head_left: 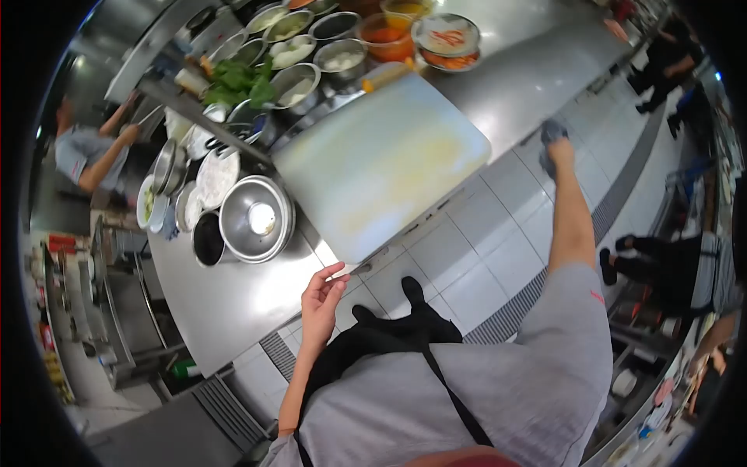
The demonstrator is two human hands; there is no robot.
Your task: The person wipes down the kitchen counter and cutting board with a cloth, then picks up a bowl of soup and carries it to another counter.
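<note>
A large whitish cutting board point(381, 156) with yellowish stains lies at a slant on the steel counter. Just below its near corner is my left hand point(320, 302), fingers slightly bent and apart, with nothing visible in it; whether a fingertip touches the corner I cannot tell. My right arm is stretched out to the right, past the counter's edge. At its end my right hand point(559, 149) is closed on a grey-blue cloth point(549, 136), held over the floor. Motion blurs that hand a little.
Stacked steel bowls point(254, 219) stand left of the board. Behind it are several ingredient bowls, green leaves point(237, 80) and a container of orange food point(387, 37). A person point(93, 156) works at the far left. Other people stand at the right, beyond the tiled floor point(498, 210).
</note>
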